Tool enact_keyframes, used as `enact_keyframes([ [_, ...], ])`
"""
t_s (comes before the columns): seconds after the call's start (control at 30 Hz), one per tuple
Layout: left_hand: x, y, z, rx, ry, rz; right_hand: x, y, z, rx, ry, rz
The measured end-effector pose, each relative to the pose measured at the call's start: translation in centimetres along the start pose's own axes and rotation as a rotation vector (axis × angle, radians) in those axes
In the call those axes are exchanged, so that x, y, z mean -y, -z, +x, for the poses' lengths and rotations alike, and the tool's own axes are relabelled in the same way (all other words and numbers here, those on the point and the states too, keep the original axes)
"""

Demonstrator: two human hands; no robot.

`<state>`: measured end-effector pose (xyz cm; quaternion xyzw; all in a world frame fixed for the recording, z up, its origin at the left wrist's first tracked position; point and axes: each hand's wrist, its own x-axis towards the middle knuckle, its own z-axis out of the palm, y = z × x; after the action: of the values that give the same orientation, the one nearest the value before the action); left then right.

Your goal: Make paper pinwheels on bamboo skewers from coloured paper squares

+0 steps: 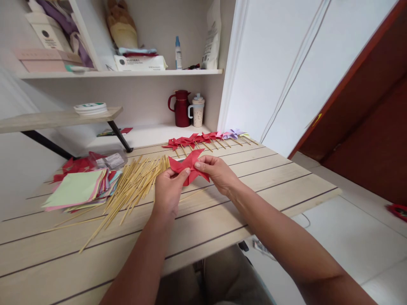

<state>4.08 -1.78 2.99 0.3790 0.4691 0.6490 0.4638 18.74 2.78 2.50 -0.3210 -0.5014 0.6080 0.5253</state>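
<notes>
Between my two hands, a little above the desk, is a red paper pinwheel (190,163) with pointed, folded blades. My left hand (170,186) pinches its lower left side, thumb on top. On the right side my right hand (218,171) grips it with the thumb near its middle and the fingers behind. Just left of my left hand, many thin wooden sticks (136,180) lie in a loose heap. Beyond my hands a row of finished-looking pinwheels on sticks (203,139), mostly red with some purple, lies along the back of the desk.
A stack of coloured paper squares (76,188) lies left of the sticks, with red paper pieces (74,165) and a clear plastic packet (111,160) behind. A small wooden riser (63,118) stands at the back left. A dark red jug (182,109) and a speckled cup (198,112) stand behind.
</notes>
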Motion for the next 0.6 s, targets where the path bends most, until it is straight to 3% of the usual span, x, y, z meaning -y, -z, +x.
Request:
enact_keyframes([
  [0.4, 0.17, 0.1, 0.19, -0.017, -0.017, 0.009, 0.36, -0.09, 0.0, 0.036, -0.049, 0.184],
  [0.6, 0.07, -0.02, 0.05, -0.01, -0.014, -0.001, 0.54, -0.2, -0.03, 0.029, -0.082, 0.144],
])
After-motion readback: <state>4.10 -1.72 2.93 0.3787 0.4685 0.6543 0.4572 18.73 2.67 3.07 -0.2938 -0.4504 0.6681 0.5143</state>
